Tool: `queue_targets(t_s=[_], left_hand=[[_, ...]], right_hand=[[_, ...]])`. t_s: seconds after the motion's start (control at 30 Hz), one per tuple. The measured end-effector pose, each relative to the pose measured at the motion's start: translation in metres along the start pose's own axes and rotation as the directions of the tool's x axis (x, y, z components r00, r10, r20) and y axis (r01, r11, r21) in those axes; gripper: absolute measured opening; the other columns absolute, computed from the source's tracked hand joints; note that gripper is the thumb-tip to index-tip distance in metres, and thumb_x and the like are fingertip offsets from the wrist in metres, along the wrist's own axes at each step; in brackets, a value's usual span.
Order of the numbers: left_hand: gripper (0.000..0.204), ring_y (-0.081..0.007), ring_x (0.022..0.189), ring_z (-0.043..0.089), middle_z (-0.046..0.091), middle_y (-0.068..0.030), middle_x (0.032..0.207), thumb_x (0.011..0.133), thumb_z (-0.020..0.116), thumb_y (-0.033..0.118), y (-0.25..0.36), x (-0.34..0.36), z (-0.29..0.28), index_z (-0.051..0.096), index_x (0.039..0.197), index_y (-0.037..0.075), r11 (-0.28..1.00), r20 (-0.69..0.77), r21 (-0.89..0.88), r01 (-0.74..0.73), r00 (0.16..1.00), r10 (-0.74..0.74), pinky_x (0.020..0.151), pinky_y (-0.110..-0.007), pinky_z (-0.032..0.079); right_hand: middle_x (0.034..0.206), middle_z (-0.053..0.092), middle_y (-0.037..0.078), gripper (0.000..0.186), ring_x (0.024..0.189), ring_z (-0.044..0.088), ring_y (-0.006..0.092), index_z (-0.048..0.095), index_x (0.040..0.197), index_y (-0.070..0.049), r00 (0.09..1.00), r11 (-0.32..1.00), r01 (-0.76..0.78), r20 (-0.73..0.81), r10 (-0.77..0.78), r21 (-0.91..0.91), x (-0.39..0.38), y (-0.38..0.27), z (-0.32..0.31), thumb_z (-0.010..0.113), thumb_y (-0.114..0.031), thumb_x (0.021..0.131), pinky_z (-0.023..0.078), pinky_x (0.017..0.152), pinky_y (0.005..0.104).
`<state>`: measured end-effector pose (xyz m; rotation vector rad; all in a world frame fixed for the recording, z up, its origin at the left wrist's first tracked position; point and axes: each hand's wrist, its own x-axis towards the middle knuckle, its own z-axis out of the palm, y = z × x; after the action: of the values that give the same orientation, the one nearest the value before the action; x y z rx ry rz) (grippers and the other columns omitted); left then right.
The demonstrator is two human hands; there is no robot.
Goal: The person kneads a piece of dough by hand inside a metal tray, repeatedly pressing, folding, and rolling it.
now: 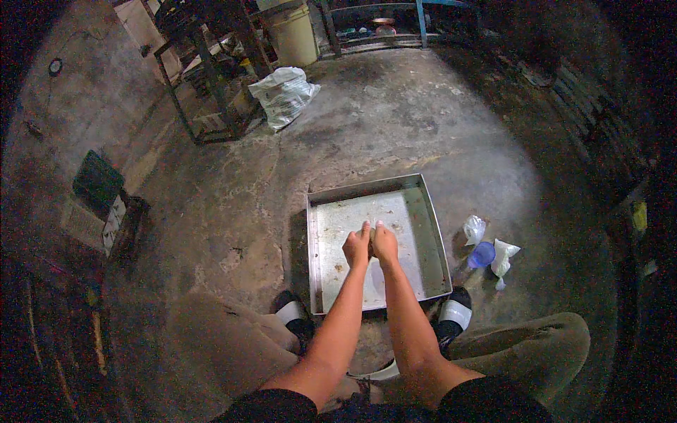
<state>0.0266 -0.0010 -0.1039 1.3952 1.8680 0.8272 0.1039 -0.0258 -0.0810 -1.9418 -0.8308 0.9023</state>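
Both my arms reach forward over a shallow square metal tray (416, 264) that rests on the floor between my feet. Side by side above the tray's middle, my left hand (355, 245) and my right hand (385, 244) are closed, thumbs pointing away from me. A small brownish thing seems to be pressed between them, mostly hidden by the fingers, so its kind cannot be told. Small brown specks and stains mark the tray's silvery bottom.
Right of the tray are a translucent blue cup (481, 255) and two knotted white plastic bags (474, 229) (503, 257). Farther off stand a white sack (285, 97), a dark metal frame (211, 92) and a pale yellow bucket (294, 39). A dark green object (99, 175) is at left.
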Motion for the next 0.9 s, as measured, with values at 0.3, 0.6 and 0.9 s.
queue_targets(t_s=[0.3,0.6,0.9], left_hand=[[0.068,-0.0308,0.064,0.064,0.066,-0.0181,0.069,0.078,0.058,0.066,0.001,-0.033,0.014,0.067,0.072,-0.001,0.997,0.152,-0.059,-0.057,0.986,0.065,0.064,-0.04,0.048],[0.069,-0.0216,0.086,0.063,0.068,-0.0116,0.091,0.09,0.04,0.064,-0.014,-0.018,0.035,0.068,0.095,0.001,0.853,0.438,-0.272,0.445,0.847,-0.302,0.075,-0.035,0.047],[0.06,-0.032,0.1,0.061,0.065,-0.018,0.106,0.089,0.049,0.056,0.001,-0.041,0.044,0.065,0.107,0.001,0.995,0.53,-0.085,0.057,0.848,-0.003,0.087,-0.041,0.045]], right_hand=[[0.073,0.063,0.018,0.063,0.065,0.061,0.0294,0.061,0.075,0.009,0.952,0.889,-0.255,-0.06,0.299,0.381,0.027,0.097,0.016,0.048,-0.051,0.091,0.048,0.064,0.0429],[0.082,0.063,0.013,0.064,0.07,0.059,0.0251,0.061,0.084,0.003,0.904,0.862,-0.344,-0.119,0.412,0.372,0.039,0.084,-0.001,0.044,-0.058,0.091,0.046,0.062,0.0421],[0.095,0.067,0.023,0.063,0.082,0.066,0.0399,0.065,0.097,0.006,0.725,0.741,-0.338,-0.342,0.598,0.58,0.035,0.082,-0.035,0.035,-0.049,0.096,0.047,0.071,0.0542]])
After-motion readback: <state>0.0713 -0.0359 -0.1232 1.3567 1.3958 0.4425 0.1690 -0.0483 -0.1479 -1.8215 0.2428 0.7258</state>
